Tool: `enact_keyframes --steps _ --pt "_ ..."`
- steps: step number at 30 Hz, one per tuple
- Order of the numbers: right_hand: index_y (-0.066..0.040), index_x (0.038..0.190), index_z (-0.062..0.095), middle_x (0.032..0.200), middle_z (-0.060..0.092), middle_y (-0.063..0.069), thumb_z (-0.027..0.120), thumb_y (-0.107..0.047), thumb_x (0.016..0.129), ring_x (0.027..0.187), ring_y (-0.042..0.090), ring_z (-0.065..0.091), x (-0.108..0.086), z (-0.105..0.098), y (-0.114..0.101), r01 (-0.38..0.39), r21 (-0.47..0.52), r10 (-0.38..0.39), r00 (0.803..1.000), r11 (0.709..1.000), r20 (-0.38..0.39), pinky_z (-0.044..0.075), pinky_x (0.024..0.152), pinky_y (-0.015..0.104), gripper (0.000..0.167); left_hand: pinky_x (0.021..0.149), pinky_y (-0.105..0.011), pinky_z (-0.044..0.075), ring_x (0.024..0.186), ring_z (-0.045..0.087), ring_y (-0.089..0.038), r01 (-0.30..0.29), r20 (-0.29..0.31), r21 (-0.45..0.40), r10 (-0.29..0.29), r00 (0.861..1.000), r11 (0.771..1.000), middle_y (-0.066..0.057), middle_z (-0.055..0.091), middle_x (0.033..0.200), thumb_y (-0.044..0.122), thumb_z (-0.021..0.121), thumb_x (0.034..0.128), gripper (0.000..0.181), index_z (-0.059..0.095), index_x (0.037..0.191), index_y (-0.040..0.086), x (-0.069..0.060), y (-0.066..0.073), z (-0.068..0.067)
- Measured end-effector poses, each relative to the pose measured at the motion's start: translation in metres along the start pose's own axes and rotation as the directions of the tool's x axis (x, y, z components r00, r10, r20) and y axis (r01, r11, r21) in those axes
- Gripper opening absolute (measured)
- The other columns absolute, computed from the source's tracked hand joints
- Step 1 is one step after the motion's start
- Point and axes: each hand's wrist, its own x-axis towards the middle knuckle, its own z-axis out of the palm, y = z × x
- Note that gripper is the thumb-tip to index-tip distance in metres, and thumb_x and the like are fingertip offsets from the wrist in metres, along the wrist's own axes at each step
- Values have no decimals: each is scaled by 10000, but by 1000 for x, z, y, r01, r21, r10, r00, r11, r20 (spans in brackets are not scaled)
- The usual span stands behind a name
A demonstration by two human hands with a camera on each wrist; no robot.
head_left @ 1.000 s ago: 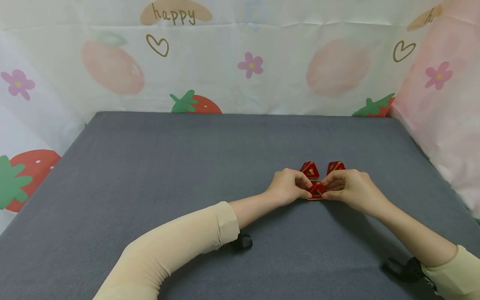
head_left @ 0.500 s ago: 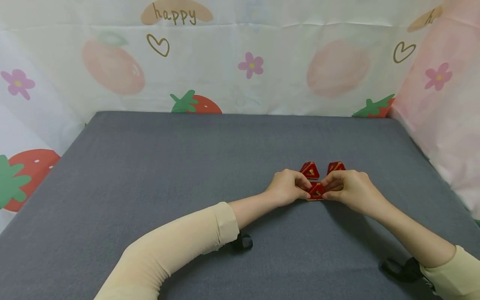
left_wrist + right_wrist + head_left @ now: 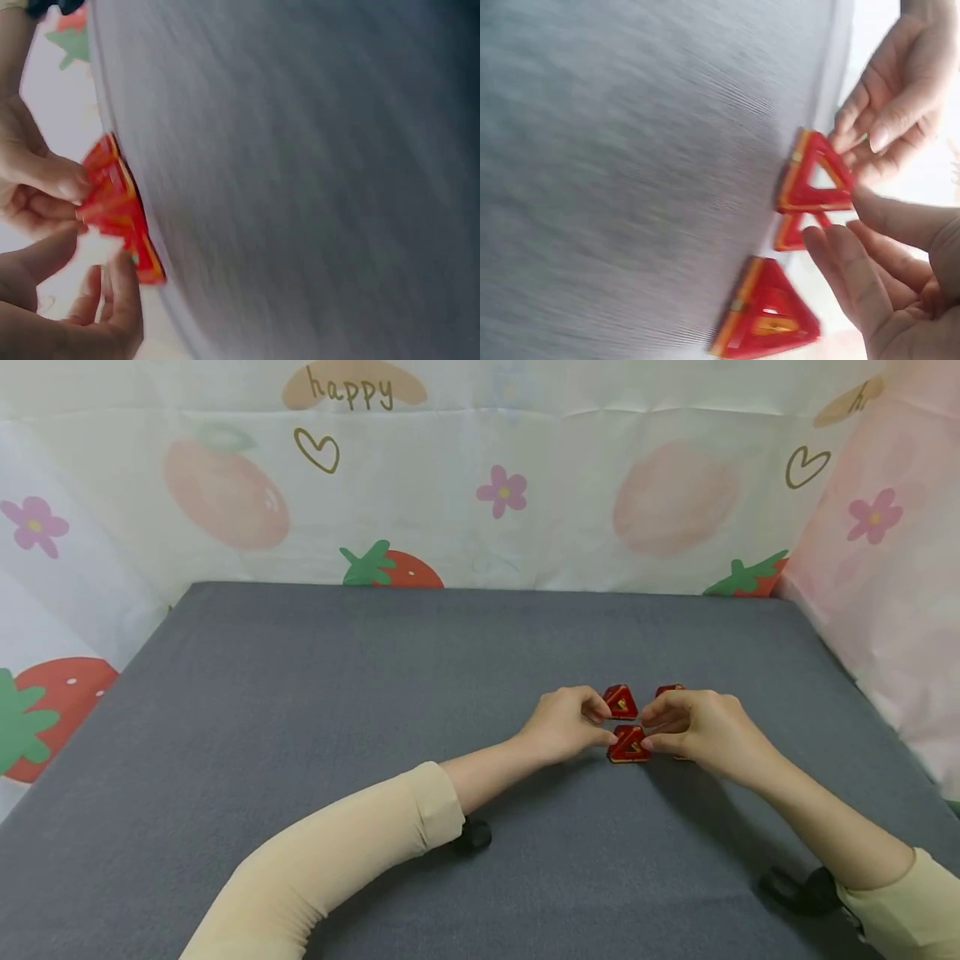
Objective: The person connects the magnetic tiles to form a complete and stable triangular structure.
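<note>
Several red pyramid-shaped pieces with gold edges and triangular openings stand together on the grey cloth. The front red pyramid (image 3: 628, 747) stands between my two hands. My left hand (image 3: 562, 727) is at its left side, the thumb tip close to the top and the fingers spread apart from it. From the right, my right hand (image 3: 708, 733) has its thumb at the pyramid's edge, fingers loosely bent. Whether either thumb touches is unclear. Behind stands another red pyramid (image 3: 620, 702). A further red pyramid (image 3: 769, 315), in the right wrist view, is mostly hidden by my right hand in the head view.
The grey cloth-covered table (image 3: 337, 710) spreads to the left and front. A printed curtain (image 3: 562, 502) closes off the back and sides. Black straps with devices, such as the right wrist camera (image 3: 802, 892), hang under both forearms.
My left hand has drawn back to the left and its fingers have spread off the front pyramid. That pyramid has shifted slightly left. My right hand's fingers have lifted a little.
</note>
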Motion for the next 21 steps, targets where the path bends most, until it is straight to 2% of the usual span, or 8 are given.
enact_keyframes --steps 7,11,15,18,21 --pt "-139 1101 722 1012 778 58 768 -298 864 895 171 735 7 -15 -17 50 -61 -52 998 997 -45 544 673 236 289 890 -321 552 1112 640 -234 -59 -85 41 63 994 997 -124 636 1259 195 684 939 324 636 1227 55 -13 -5 -38" --pt "-170 1109 719 1012 778 26 722 -326 905 879 168 726 12 -19 -27 73 -61 -78 995 995 -67 532 700 269 257 935 -364 538 1144 625 -245 -52 -151 78 64 986 996 -121 614 1284 219 667 952 336 621 1246 63 -21 -14 -62" --pt "-186 1125 705 1050 767 14 665 -361 945 933 191 719 19 -15 -35 99 -56 -104 991 993 -85 538 742 319 254 956 -381 536 1157 625 -267 -38 -222 117 64 973 992 -125 606 1285 217 642 966 314 612 1242 71 -31 -25 -85" --pt "-168 1151 688 1099 752 39 632 -359 968 1005 220 711 27 -8 -43 126 -62 -132 985 990 -107 558 786 380 270 985 -416 516 1192 597 -287 -35 -269 184 85 959 982 -134 591 1303 211 611 978 335 584 1275 58 -37 -36 -99" --pt "-137 1194 667 1162 731 83 622 -333 977 1052 260 705 36 -1 -51 140 -54 -145 982 989 -119 565 839 440 296 1040 -467 469 1273 521 -319 -6 -283 304 96 954 953 -140 540 1366 245 598 984 417 526 1349 56 -44 -46 -111"
